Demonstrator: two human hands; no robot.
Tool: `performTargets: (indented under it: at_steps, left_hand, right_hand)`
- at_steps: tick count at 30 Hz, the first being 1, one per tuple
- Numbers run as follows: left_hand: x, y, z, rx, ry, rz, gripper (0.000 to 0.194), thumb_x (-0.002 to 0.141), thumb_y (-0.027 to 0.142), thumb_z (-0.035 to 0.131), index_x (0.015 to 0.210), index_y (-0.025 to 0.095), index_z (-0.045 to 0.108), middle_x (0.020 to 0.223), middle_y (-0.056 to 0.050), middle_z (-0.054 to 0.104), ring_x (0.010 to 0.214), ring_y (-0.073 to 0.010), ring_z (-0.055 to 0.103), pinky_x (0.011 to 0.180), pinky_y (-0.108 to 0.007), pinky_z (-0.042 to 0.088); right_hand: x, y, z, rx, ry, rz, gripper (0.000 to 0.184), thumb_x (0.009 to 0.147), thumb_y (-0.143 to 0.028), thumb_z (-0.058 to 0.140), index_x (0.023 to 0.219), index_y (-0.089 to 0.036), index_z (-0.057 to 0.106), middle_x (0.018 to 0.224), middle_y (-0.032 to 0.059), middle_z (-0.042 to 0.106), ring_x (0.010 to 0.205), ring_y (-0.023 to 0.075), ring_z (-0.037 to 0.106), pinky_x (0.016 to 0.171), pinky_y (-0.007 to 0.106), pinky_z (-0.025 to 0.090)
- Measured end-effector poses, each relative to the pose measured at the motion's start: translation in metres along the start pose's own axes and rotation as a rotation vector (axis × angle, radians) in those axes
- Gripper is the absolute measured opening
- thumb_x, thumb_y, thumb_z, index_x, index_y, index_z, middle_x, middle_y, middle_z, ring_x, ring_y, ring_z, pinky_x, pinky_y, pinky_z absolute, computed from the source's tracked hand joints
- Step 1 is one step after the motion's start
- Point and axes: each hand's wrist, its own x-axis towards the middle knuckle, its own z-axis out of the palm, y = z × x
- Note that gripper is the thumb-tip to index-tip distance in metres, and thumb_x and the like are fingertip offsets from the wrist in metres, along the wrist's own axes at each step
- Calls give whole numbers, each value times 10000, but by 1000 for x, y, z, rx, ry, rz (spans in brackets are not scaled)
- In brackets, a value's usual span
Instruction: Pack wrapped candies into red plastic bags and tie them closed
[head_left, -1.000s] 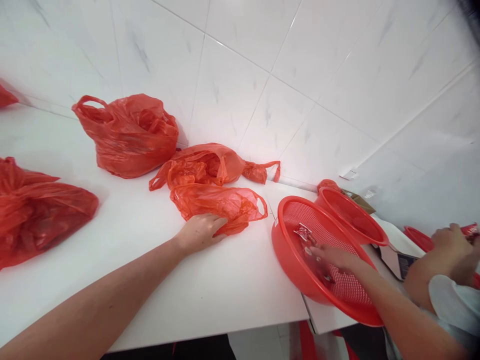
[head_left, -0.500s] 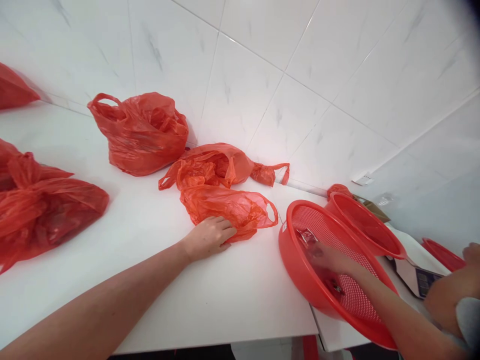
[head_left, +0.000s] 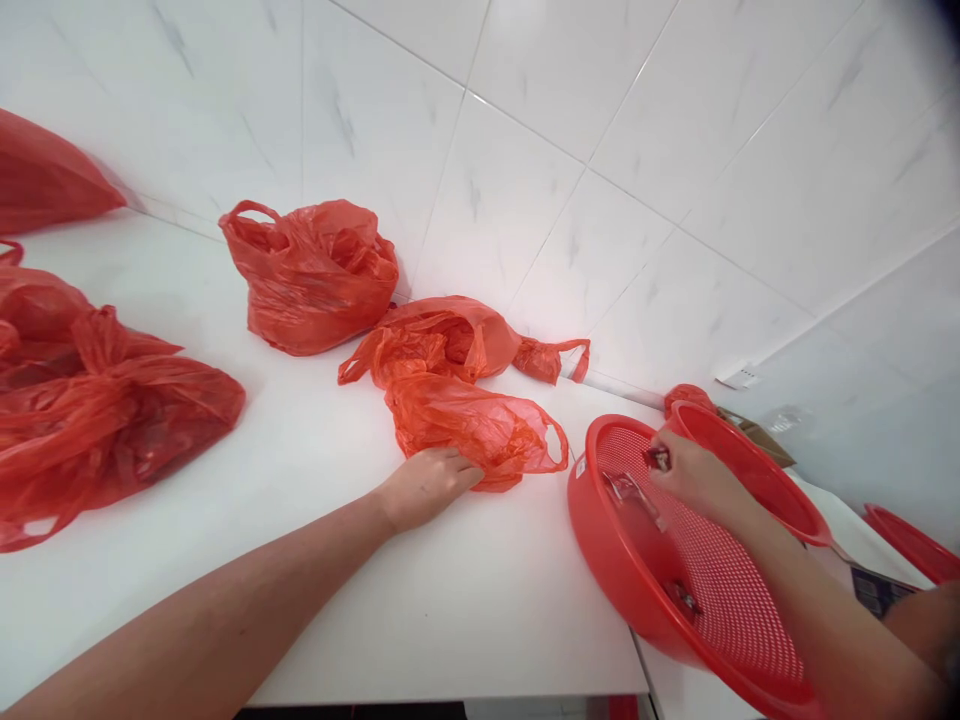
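My left hand (head_left: 431,488) is closed on the near edge of a thin red plastic bag (head_left: 472,425), which lies on its side with its handle to the right. My right hand (head_left: 694,475) is raised over the far rim of a red perforated basket (head_left: 742,590), its fingers pinching a small dark-red wrapped packet (head_left: 658,458). Inside the basket, a clear and red wrapper packet (head_left: 632,495) rests below that hand, and another small packet (head_left: 682,598) sits lower down. My forearm covers part of the basket's right side.
Behind lie a crumpled red bag (head_left: 480,335) and a fuller red bag (head_left: 315,285) against the tiled wall. A knotted red bag (head_left: 172,410) is at left. Past the basket are a second red basket (head_left: 780,490), a scale (head_left: 874,590) and part of another person's arm (head_left: 930,620).
My right hand has lifted from inside the basket up to its far rim with a packet. The left hand stays at the bag. The view has shifted slightly left.
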Motion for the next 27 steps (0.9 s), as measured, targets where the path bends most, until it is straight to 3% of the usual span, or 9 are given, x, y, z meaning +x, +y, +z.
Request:
performTargets:
  at_steps: [3, 5, 10, 14, 17, 20, 24, 27]
  left_hand:
    - [0, 0, 0, 16, 2, 6, 245, 861, 39, 376, 924, 161, 579, 820, -50, 626, 762, -184, 563, 665, -294, 433]
    - [-1, 0, 0, 26, 8, 10, 236, 855, 36, 384, 913, 162, 575, 817, -46, 622, 747, -182, 558, 650, -292, 426]
    - [0, 1, -2, 44, 11, 5, 217, 838, 22, 403, 872, 164, 564, 811, -32, 615, 734, -177, 559, 619, -277, 407]
    - [1, -1, -1, 38, 8, 17, 239, 847, 22, 375, 867, 164, 566, 834, -37, 626, 746, -181, 567, 616, -277, 405]
    - [0, -2, 1, 19, 1, 12, 231, 858, 41, 383, 893, 164, 575, 817, -40, 625, 742, -187, 575, 645, -288, 416]
    - [0, -3, 4, -1, -6, 9, 227, 856, 46, 398, 923, 169, 577, 819, -37, 620, 748, -186, 583, 662, -288, 423]
    - [0, -4, 6, -24, -14, 5, 235, 865, 56, 385, 931, 175, 575, 817, -33, 615, 747, -193, 588, 660, -292, 432]
    - [0, -3, 6, -38, -11, 7, 226, 865, 70, 397, 946, 176, 579, 828, -39, 613, 763, -198, 593, 672, -295, 439]
  right_hand:
    - [10, -48, -24, 11, -3, -65, 114, 701, -226, 550, 794, -234, 484, 724, -7, 569, 627, 145, 522, 545, 243, 370]
    - [13, -85, -28, 94, -18, -148, 105, 732, -249, 534, 825, -236, 486, 712, -21, 550, 626, 136, 511, 547, 234, 373]
    - [22, -161, -3, 170, -150, -414, 117, 760, -220, 501, 875, -242, 506, 834, -15, 564, 657, 121, 511, 557, 231, 380]
    - [33, -186, 16, 160, -187, -501, 320, 770, -213, 519, 1083, -276, 521, 1059, 20, 568, 789, 140, 568, 638, 254, 426]
    - [35, -179, 11, 190, -136, -475, 470, 785, -249, 543, 1242, -324, 462, 1203, 26, 543, 981, 187, 576, 750, 301, 459]
    - [30, -151, -2, 233, -60, -361, 367, 810, -304, 528, 1177, -308, 529, 1185, 25, 572, 997, 209, 587, 793, 344, 468]
    - [17, -92, -17, 232, 29, -66, 198, 804, -349, 526, 953, -249, 609, 1054, 42, 641, 885, 202, 620, 756, 323, 471]
    - [3, -39, -16, 149, -45, 112, 162, 797, -355, 528, 843, -226, 616, 902, 45, 673, 813, 199, 625, 718, 308, 463]
